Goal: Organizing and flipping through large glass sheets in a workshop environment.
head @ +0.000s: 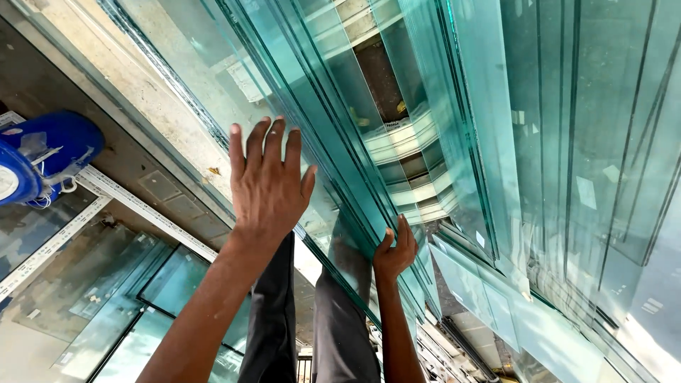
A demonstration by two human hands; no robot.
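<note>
Many tall green-tinted glass sheets [454, 128] stand on edge, packed face to face, and fill the centre and right of the frame. Left of them, more flat glass panes [106, 305] lie on the floor at the lower left, crossed by a white measuring strip [135, 206]. At the upper left sits a blue rounded plastic object [42, 152] with white cord on it; what it is cannot be told.

One large clear glass sheet [206, 92], the outermost of the stack, leans across the upper left and centre. The left hand [268, 181] lies flat against its face in mid-frame, fingers [273, 138] spread and straight, pressing rather than gripping. The right hand [396, 252], lower and right of centre, has its fingers curled over the sheet's thin green edge, thumb on the near side, so it grasps that edge. Dark grey trousers [312, 319] of the person show between the forearms at the bottom.

By my reading, the step in hand is steadying and parting this front sheet from the stack. A further move would call for a firm hold on the edge, even pressure on the face, and keeping the pane from tilting or scraping its neighbours.
</note>
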